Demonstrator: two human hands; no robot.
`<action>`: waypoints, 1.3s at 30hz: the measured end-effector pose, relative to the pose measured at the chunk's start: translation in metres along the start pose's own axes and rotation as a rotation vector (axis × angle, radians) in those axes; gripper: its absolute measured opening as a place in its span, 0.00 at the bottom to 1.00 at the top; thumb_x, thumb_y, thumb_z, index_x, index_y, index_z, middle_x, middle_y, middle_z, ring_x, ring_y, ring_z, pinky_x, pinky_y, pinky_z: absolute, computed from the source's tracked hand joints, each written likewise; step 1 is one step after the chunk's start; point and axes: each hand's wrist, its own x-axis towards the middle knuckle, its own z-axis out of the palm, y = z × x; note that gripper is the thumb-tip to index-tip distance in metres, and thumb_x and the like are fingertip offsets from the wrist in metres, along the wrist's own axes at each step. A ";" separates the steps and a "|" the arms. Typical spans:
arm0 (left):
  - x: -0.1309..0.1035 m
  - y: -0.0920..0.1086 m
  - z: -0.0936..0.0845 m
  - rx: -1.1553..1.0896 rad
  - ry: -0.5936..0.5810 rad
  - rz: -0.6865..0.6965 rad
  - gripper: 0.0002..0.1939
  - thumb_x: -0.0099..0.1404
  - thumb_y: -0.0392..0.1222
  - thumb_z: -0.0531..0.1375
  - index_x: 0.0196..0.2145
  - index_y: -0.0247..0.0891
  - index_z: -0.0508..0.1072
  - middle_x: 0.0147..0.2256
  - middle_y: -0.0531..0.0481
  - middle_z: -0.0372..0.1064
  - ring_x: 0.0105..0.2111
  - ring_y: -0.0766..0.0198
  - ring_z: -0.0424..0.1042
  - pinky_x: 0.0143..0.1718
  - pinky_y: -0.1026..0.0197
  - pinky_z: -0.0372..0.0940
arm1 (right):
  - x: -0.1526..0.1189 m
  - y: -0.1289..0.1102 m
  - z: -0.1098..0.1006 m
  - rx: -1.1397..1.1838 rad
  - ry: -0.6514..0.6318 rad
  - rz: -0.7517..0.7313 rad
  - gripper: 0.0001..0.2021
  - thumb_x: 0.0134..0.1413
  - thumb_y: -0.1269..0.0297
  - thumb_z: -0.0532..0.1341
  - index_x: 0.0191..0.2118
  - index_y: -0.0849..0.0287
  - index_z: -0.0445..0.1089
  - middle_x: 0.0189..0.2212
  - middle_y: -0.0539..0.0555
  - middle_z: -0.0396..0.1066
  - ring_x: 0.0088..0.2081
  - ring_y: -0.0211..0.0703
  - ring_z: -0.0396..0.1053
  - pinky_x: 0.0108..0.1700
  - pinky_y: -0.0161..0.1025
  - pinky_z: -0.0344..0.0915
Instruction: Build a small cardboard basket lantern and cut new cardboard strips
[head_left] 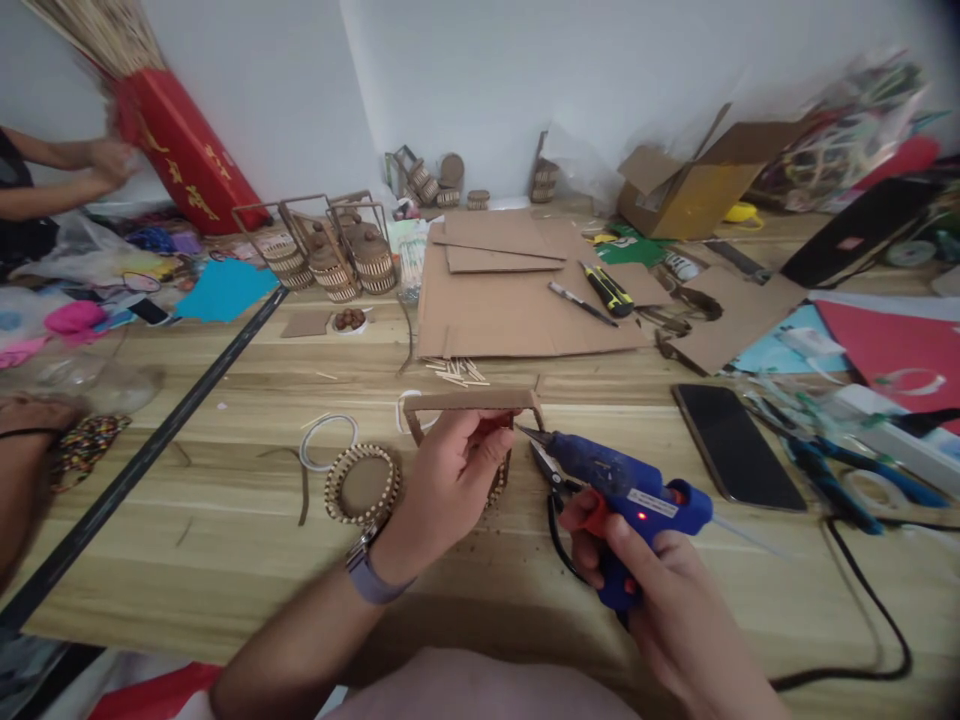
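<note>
Over the wooden table (247, 540), my left hand (435, 490) pinches the cardboard frame (442, 402); my right hand (667, 595), wrapped round the glue gun (600, 468), should keep its nozzle steady

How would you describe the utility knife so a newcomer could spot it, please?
Start at the large cardboard sheet mid-table. On its right side lies the utility knife, thick and yellow-black, unlike the slim dark pen beside it.

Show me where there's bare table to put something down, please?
There's a bare patch between the phone, the black cable and the right hand. Another lies between the black strip and the white ring, with just little scraps nearby. It's crowded around the blue-handled tools, behind the cardboard sheet, and left of the black strip.
</note>
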 end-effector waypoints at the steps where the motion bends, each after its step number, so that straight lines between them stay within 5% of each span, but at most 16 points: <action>1: 0.000 0.000 0.000 -0.003 0.008 -0.005 0.09 0.70 0.43 0.57 0.45 0.38 0.72 0.43 0.46 0.74 0.44 0.61 0.74 0.46 0.61 0.68 | 0.001 -0.001 0.001 0.025 -0.008 0.015 0.18 0.42 0.48 0.73 0.32 0.58 0.77 0.28 0.56 0.74 0.22 0.36 0.62 0.21 0.33 0.58; 23: -0.002 -0.003 0.000 -0.073 0.015 -0.036 0.10 0.70 0.43 0.58 0.46 0.39 0.72 0.44 0.46 0.74 0.44 0.60 0.74 0.47 0.60 0.68 | 0.008 -0.002 0.011 0.265 -0.146 0.207 0.16 0.46 0.51 0.71 0.31 0.57 0.73 0.26 0.50 0.68 0.22 0.31 0.54 0.20 0.29 0.53; 39: -0.002 -0.003 0.002 -0.084 0.005 -0.044 0.08 0.69 0.44 0.59 0.43 0.38 0.72 0.41 0.46 0.75 0.43 0.61 0.74 0.46 0.60 0.68 | 0.008 -0.006 0.018 0.223 0.022 0.171 0.21 0.35 0.47 0.75 0.23 0.60 0.71 0.19 0.51 0.64 0.22 0.33 0.56 0.17 0.28 0.53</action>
